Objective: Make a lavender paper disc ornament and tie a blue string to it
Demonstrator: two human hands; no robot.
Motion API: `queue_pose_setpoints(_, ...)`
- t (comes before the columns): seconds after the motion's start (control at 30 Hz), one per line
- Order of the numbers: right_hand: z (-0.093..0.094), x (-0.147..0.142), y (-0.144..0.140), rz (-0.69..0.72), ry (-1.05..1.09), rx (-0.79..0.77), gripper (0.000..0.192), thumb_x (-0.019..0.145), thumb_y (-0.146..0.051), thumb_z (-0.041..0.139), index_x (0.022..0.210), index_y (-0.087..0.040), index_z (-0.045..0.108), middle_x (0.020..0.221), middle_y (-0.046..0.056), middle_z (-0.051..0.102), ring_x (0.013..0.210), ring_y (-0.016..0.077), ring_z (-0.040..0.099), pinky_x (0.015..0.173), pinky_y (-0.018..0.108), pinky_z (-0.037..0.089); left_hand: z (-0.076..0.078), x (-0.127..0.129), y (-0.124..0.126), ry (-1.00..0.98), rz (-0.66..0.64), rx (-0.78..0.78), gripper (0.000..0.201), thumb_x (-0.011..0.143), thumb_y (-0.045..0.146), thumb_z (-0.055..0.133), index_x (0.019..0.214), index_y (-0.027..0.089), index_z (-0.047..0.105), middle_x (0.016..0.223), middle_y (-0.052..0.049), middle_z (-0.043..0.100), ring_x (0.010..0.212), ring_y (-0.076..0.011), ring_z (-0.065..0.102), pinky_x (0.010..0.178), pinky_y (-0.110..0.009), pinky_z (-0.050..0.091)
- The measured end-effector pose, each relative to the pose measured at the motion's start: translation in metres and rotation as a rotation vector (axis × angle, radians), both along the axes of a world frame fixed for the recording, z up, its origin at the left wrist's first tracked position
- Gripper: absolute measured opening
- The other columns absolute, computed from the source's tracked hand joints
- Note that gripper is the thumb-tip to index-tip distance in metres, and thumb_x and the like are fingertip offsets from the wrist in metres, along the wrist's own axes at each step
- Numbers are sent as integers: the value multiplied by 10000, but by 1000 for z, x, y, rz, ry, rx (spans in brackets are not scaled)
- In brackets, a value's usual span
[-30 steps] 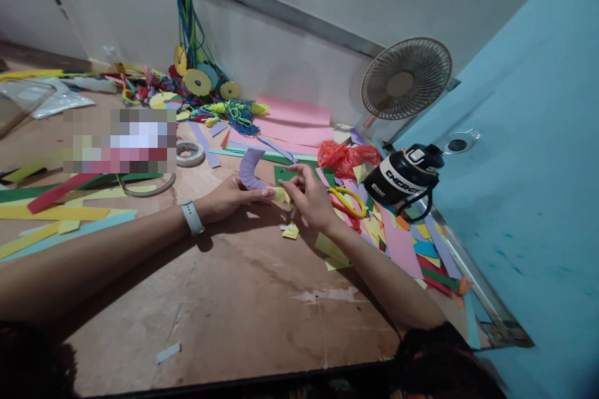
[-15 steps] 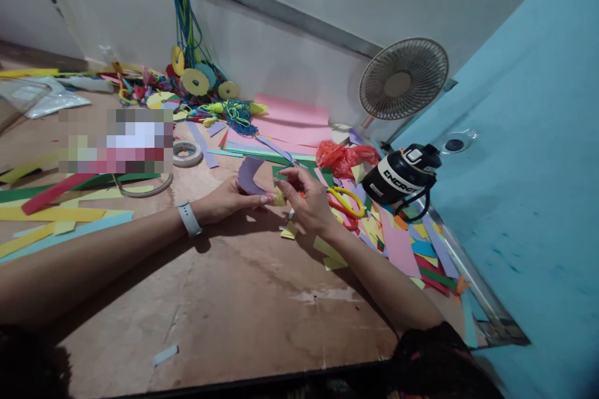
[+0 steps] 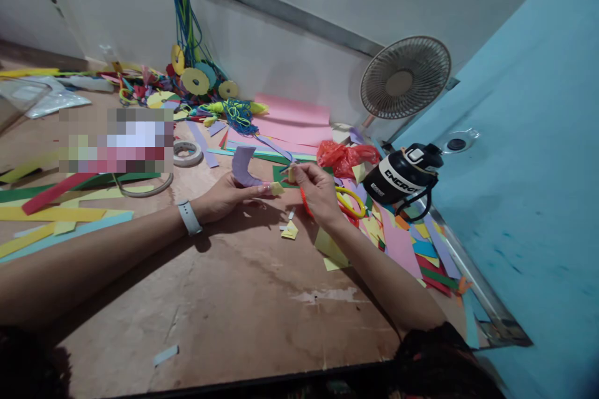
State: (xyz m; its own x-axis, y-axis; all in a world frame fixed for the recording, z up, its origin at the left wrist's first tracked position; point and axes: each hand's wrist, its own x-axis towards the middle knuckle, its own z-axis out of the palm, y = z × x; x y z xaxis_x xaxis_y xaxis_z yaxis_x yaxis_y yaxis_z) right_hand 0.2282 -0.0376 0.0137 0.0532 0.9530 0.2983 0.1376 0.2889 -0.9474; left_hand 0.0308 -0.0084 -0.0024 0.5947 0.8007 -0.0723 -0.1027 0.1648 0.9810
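Note:
My left hand point(image 3: 223, 196) pinches a curved purple paper strip point(image 3: 242, 165) with a small yellow paper piece point(image 3: 277, 188) at its lower end. A grey watch band sits on that wrist. My right hand point(image 3: 318, 190) is just right of it, fingers pinched on a small yellowish scrap point(image 3: 292, 173) at the fingertips. Scissors with red and yellow handles point(image 3: 349, 201) lie on the board under and beside the right hand; whether the hand grips them I cannot tell. A yellow offcut point(image 3: 290, 232) lies below the hands.
A black bottle point(image 3: 402, 177) lies on its side at right beside a red plastic bag point(image 3: 344, 156). A small fan point(image 3: 405, 78) stands behind. A tape roll point(image 3: 187, 153), pink sheets point(image 3: 292, 121), paper strips at left and coloured scraps point(image 3: 412, 249) at right cover the wooden board point(image 3: 234, 299).
My right hand has lifted a little and drawn away to the right from the left hand. The purple strip now stands more upright. The yellow piece stays at the left fingertips.

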Motion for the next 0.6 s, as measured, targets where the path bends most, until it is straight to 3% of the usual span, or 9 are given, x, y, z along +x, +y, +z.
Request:
queue_pose_setpoints(0.07,5,4,0,-19,-34,13,318,853,-509,576,841,-190,575,804,-12,657,613,97,643,624,233,522,-2,0,1,-10,11,-17,334,749,396,755,970,146,754,961,-114,755,819,-210,700,660,-252,543)
queue_pose_setpoints(0.2,15,12,-1,73,-177,-22,284,858,-473,584,851,-191,562,706,-35,613,512,94,628,515,212,501,-5,0,3,-32,34,-41,321,729,402,772,929,152,755,854,-99,762,779,-202,709,664,-257,551)
queue_pose_setpoints(0.4,29,22,-7,174,-472,96,199,906,-277,551,1088,-199,568,864,21,698,727,148,701,656,264,538,-5,0,4,-76,79,-45,321,699,393,796,894,141,756,863,-99,761,830,-219,710,802,-325,558)
queue_pose_setpoints(0.6,40,25,-12,191,-651,226,97,898,-220,582,945,-177,655,863,31,697,749,134,673,693,256,517,4,0,-1,-6,88,-33,382,689,416,797,958,148,754,986,-123,751,968,-267,690,859,-360,557)
